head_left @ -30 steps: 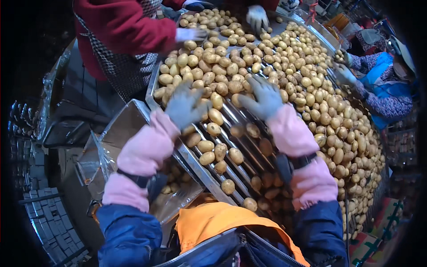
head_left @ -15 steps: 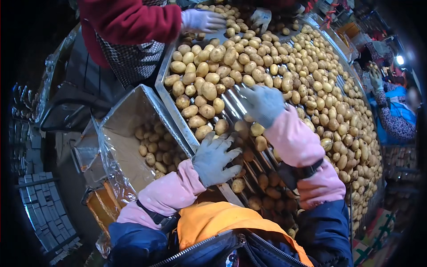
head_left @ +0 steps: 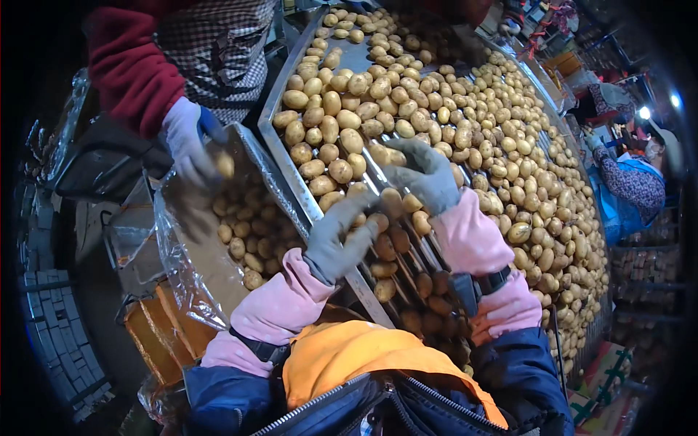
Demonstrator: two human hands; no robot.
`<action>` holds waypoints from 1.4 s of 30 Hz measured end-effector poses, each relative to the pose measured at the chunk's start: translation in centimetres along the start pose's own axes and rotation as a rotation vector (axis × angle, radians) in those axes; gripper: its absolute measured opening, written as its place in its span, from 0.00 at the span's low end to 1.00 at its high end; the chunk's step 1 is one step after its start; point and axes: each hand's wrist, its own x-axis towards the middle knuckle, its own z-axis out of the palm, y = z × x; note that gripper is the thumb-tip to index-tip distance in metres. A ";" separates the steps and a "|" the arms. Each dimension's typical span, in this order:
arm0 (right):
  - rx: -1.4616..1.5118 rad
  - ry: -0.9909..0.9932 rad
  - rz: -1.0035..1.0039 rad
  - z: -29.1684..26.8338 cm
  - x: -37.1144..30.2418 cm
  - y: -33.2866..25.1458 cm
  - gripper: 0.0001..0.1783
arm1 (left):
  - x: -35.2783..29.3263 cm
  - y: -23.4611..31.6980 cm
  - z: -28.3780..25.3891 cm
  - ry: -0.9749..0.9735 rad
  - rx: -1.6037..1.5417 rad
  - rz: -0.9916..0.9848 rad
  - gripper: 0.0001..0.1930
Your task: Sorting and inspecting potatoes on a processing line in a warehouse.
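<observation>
My left hand, in a grey glove, hovers at the near left side of the metal sorting table. Its fingers are apart and blurred, close to some potatoes on the rollers. Further right, my right hand, also gloved, reaches over the roller gap with fingers curled around a slightly blurred potato. Pale brown potatoes lie heaped ahead of both hands. Between my arms, more potatoes rest on the shiny metal rollers, in shadow.
A plastic-lined box partly filled with potatoes stands left of the table. Over it, a co-worker's gloved hand holds a potato. Orange-brown crates sit lower left. At the far right is another person in a blue apron.
The co-worker's hand has swung from the table to above the box. My right hand has drawn slightly nearer, its fingers now around a potato. My left hand has lifted, fingers turning inward.
</observation>
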 end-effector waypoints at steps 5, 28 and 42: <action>-0.483 -0.175 -0.465 3.9 -6.8 -1.2 0.32 | -1.7 2.8 -2.0 0.052 -1.165 -0.526 0.22; -1.240 0.226 -0.281 -9.0 -20.2 4.5 0.38 | -38.5 -1.4 -16.8 0.755 1.032 -0.985 0.22; -1.541 0.142 -0.040 -1.1 -25.2 7.3 0.56 | -6.3 2.6 5.3 -0.374 0.886 0.330 0.29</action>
